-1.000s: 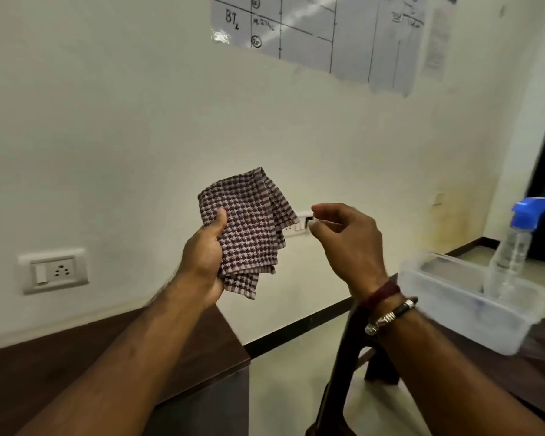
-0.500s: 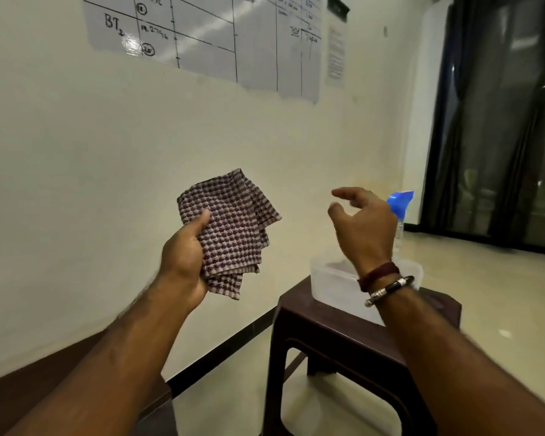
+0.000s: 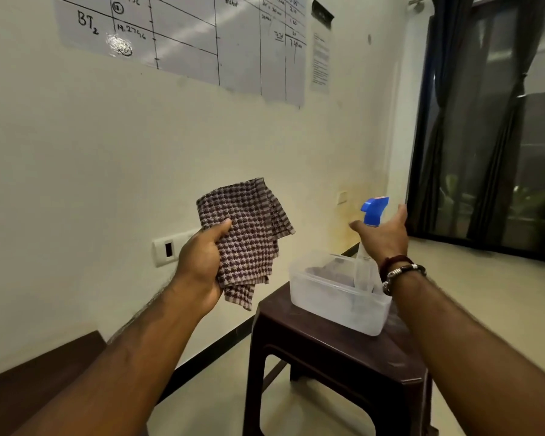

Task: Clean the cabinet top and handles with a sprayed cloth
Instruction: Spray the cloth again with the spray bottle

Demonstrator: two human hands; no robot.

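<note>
My left hand (image 3: 202,265) is raised in front of the wall, shut on a folded brown-and-white checked cloth (image 3: 249,234) that hangs from my thumb and fingers. A clear spray bottle with a blue trigger head (image 3: 373,212) stands upright in a translucent plastic tub (image 3: 334,297). My right hand (image 3: 383,234) is stretched out at the bottle's neck with fingers spread, just in front of it and holding nothing. A corner of the dark brown cabinet top (image 3: 44,369) shows at the lower left, under my left forearm.
The tub rests on a dark brown plastic stool (image 3: 337,350) to the right of the cabinet. A wall socket (image 3: 167,250) sits behind my left hand. Charts hang on the wall above. Dark curtains and a window (image 3: 491,127) fill the right side.
The view has swung right, away from the cabinet toward the stool. My right hand has opened and reached forward to the spray bottle. My left hand keeps the cloth raised.
</note>
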